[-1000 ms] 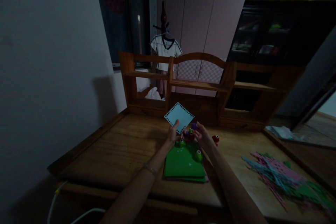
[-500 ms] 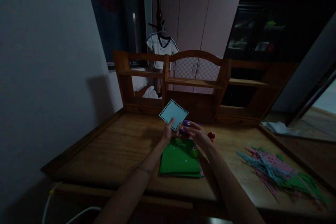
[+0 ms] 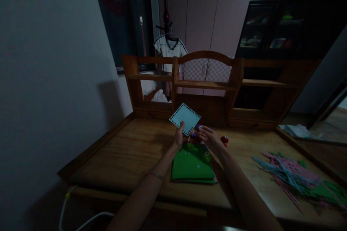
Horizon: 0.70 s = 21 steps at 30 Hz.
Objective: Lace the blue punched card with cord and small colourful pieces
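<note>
A light blue square sheet [image 3: 187, 115] with a row of punched holes along its edges is gripped by my left hand [image 3: 178, 138], the thumb lying on its face. Its corners point up, down and sideways. My right hand [image 3: 213, 140] is just off the sheet's lower right side, fingers stretched toward it with nothing visible in them. Purple figures with eyes sit behind the right fingers, partly hidden. Below both hands lies a stack of green sheets [image 3: 192, 168], with a green figure [image 3: 207, 157] with an eye on it.
A red figure [image 3: 225, 139] stands right of my right hand. Pink, blue and green strips and scraps [image 3: 295, 173] are heaped on the right of the wooden desk [image 3: 130, 148]. A wooden shelf unit [image 3: 206, 85] closes off the back. A white cable [image 3: 63, 209] hangs at the front left.
The whole scene has shifted slightly right as the camera turned. My left hand still holds the blue sheet, and my right hand stays beside it with little change.
</note>
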Available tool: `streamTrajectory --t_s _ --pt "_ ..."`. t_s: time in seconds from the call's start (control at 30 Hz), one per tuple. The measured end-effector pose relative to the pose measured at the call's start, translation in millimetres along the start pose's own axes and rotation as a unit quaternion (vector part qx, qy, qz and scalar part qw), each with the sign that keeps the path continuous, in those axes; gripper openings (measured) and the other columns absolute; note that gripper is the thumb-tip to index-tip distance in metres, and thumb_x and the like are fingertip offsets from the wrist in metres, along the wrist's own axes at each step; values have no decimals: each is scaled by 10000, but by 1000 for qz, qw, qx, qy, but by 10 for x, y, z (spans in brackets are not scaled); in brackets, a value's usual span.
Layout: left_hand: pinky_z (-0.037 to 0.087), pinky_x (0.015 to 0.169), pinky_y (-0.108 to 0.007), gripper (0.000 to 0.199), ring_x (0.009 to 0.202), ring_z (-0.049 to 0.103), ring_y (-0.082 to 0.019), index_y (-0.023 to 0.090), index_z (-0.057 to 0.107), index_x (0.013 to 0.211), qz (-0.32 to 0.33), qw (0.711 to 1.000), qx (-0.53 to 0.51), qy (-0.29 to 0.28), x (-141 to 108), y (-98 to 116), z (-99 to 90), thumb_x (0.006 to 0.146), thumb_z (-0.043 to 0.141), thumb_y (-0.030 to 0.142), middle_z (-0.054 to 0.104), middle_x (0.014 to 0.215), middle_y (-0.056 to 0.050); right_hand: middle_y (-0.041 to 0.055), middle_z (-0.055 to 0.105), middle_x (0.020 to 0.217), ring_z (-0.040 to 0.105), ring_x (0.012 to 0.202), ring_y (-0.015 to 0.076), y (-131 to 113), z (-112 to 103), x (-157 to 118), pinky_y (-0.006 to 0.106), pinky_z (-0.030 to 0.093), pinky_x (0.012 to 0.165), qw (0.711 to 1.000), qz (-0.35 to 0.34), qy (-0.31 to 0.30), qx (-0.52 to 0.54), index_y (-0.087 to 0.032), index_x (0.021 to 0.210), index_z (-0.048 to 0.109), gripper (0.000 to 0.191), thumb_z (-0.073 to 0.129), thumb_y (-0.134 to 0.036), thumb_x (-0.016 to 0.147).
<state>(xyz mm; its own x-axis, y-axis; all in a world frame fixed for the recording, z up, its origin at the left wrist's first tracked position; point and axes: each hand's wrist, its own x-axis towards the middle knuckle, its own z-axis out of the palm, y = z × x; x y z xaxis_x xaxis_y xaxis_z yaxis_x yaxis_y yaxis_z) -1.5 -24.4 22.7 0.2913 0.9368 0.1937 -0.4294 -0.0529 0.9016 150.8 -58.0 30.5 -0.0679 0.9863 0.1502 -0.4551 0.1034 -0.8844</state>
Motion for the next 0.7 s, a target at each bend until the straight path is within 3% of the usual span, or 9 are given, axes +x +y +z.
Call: streamTrajectory --t_s 0.23,0.43,0.53,0.57,0.63,0.7 --pt "336 374 -245 634 386 491 -122 95 628 761 16 997 54 -53 -36 -47 29 803 404 686 627 571 -91 22 682 842 626 708 159 31 -194 84 267 501 654 997 -29 75 -6 -203 836 659 267 742 -398 674" --pt "398 472 -261 626 450 520 -136 104 626 799 -26 995 95 -11 8 -70 99 739 482 711 615 570 -58 -6 643 724 571 584 127 53 -249 112 254 468 571 997 -40 72 -17 -206 793 624 323 803 -382 590" --pt "441 574 -298 608 559 575 -177 108 611 789 -58 981 185 26 68 75 187 785 429 689 621 631 -71 -19 610 667 525 533 102 90 -272 126 234 433 524 996 -35 77 -21 -188 758 615 325 825 -334 558" --pt "452 621 -308 564 626 593 -190 113 604 803 -45 972 223 61 51 167 230 803 441 653 631 688 -80 -23 598 649 511 522 95 100 -289 135 227 421 510 996 -35 85 -20 -184 740 609 316 823 -329 560" --pt "455 751 -310 400 817 601 -196 132 577 903 43 942 286 173 -96 395 341 809 549 520 634 871 -91 -31 574 620 487 508 87 110 -327 154 218 402 494 994 -41 103 -15 -181 706 592 308 819 -329 561" --pt "447 819 -298 303 911 578 -177 164 559 972 156 919 300 204 -410 625 478 841 547 436 609 975 -78 -36 559 607 471 504 83 108 -360 170 213 389 485 992 -48 113 -14 -179 687 580 304 812 -335 568"
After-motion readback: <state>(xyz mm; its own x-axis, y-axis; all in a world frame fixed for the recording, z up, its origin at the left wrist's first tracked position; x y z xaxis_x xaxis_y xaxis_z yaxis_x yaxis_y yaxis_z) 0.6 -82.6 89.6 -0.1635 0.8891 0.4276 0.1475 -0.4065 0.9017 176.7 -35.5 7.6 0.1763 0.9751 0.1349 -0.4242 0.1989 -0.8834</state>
